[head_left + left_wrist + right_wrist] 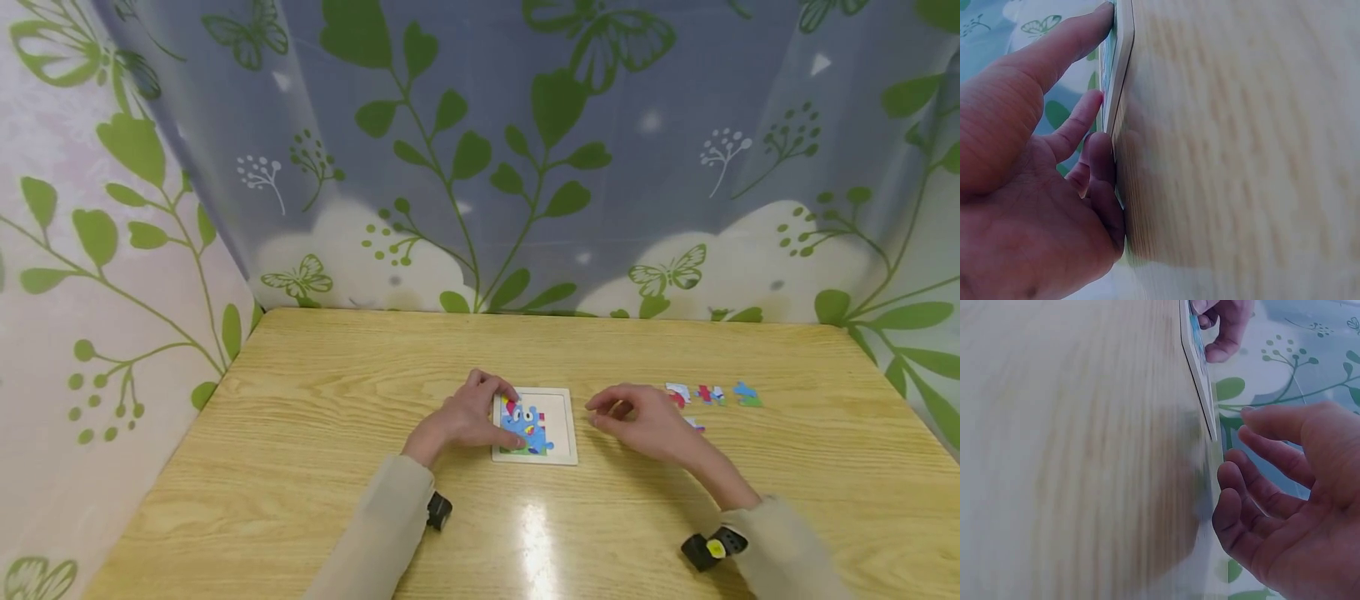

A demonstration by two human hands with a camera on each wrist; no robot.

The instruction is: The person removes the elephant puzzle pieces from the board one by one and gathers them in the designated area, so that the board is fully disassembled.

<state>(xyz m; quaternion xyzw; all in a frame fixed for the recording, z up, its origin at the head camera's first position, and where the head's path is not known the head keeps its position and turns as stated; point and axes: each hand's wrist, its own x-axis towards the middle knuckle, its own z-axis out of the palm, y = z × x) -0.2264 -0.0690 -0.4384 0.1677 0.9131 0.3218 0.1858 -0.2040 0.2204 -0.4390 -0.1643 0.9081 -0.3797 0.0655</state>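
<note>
A square jigsaw puzzle board with a pale frame lies on the table, its left part filled with pieces showing a blue cartoon figure. My left hand spans the board's left edge, thumb and index finger resting on the pieces. In the left wrist view, the other fingers of that hand bend down beside the frame at the tabletop. Just right of the board, my right hand hovers with loosely bent fingers and nothing between them; the right wrist view shows its fingertips apart from the board.
Loose jigsaw pieces lie on the wooden table beyond and right of my right hand, one partly hidden behind it. A patterned curtain hangs behind the table's far edge. Each wrist wears a black camera.
</note>
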